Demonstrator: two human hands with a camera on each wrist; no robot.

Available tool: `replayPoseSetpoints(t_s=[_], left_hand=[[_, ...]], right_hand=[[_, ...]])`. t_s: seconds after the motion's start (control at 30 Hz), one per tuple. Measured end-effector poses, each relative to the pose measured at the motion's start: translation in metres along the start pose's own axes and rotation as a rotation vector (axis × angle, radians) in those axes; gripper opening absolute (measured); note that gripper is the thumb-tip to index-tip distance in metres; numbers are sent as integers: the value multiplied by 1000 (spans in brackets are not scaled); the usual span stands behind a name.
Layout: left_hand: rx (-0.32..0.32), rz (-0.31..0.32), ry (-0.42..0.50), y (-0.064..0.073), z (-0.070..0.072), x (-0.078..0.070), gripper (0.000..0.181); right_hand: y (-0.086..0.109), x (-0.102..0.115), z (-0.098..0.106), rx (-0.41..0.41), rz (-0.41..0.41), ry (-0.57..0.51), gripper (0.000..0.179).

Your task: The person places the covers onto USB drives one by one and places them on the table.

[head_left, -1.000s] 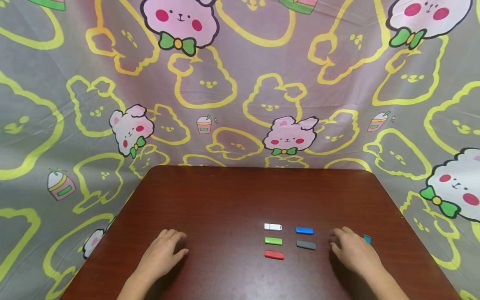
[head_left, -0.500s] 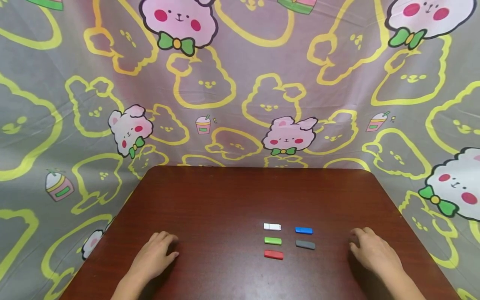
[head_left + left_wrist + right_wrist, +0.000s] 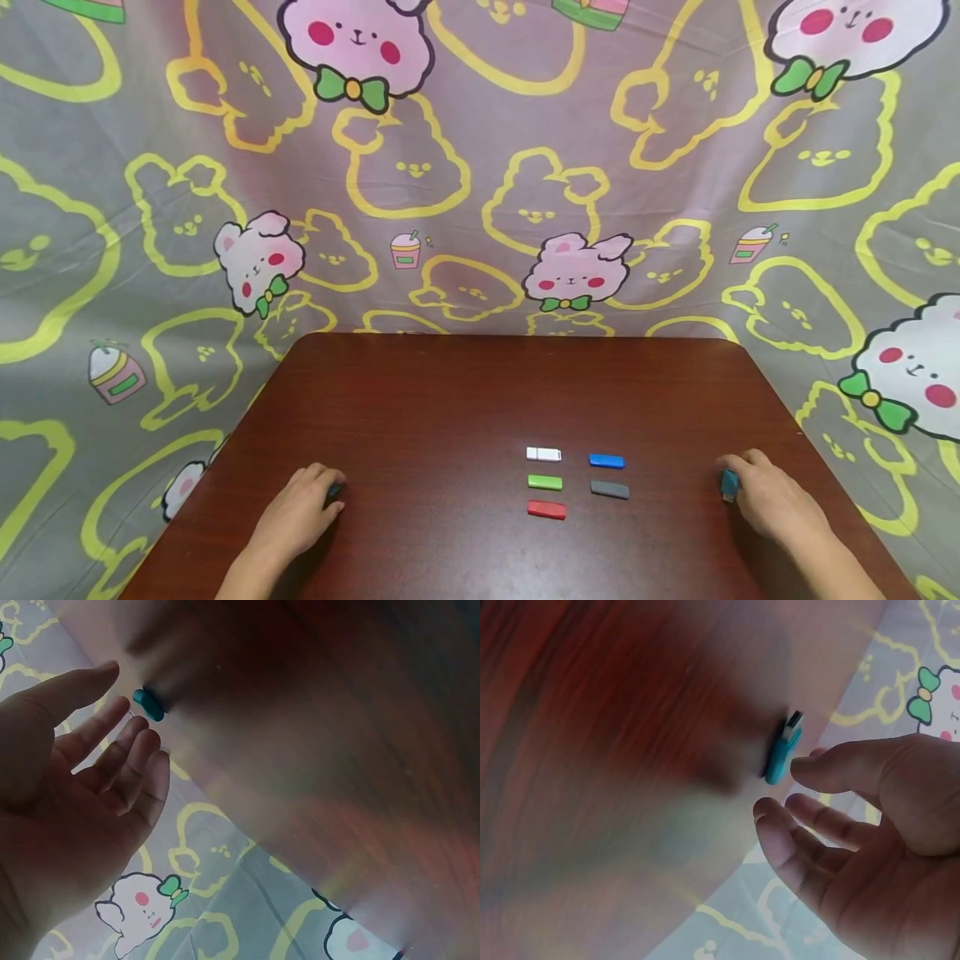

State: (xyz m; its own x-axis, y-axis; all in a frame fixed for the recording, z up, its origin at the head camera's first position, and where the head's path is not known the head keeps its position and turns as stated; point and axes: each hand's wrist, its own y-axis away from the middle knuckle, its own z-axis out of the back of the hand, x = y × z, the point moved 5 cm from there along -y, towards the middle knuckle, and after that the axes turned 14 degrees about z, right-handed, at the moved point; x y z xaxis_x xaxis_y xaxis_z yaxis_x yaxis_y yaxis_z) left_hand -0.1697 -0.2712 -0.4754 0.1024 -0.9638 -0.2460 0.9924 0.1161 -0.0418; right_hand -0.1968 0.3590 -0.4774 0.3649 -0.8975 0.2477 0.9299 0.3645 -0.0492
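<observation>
My left hand (image 3: 294, 510) hovers at the left of the brown table, fingers loosely bent. A small teal piece (image 3: 149, 704), which looks like a USB stick's cap, lies on the tabletop just past its fingertips in the left wrist view. On the right side, my right hand (image 3: 776, 496) has its thumb and fingers parted. Beside them lies a teal USB stick (image 3: 782, 754) with its metal plug bare; in the right wrist view the thumb tip is close to it, apparently apart. In the head view both hands partly cover these teal pieces.
Between the hands, right of centre, lie a white USB stick (image 3: 543, 454), a green one (image 3: 545, 482), a red one (image 3: 547, 509), a blue one (image 3: 607, 461) and a grey one (image 3: 610, 489), in two columns. A patterned cloth (image 3: 450, 183) surrounds the table (image 3: 450, 392).
My right hand has moved rightward, and the teal USB stick now shows at its fingertips. The left hand has shifted slightly left, and the teal cap-like piece has come into view. The other sticks stay put.
</observation>
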Motion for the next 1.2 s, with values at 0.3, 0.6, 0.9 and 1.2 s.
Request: replayPoseSetpoints(t_s=[0.3,0.6,0.9,1.2], left_hand=[[-20,-15,40,-4,-1,4,21],[-1,22,22,-9,-3,5,17],[-1,47,61,-9,3,-2,18],[4,26,134,-7,6,-20,18]], right_hand=[[-4,-5,-4,-67,113,40,37],[-5,-9,-4,-101,175,89,27],[-6,-7,-3,-72,127,55,17],[-3,13,0,-290,188,34,24]])
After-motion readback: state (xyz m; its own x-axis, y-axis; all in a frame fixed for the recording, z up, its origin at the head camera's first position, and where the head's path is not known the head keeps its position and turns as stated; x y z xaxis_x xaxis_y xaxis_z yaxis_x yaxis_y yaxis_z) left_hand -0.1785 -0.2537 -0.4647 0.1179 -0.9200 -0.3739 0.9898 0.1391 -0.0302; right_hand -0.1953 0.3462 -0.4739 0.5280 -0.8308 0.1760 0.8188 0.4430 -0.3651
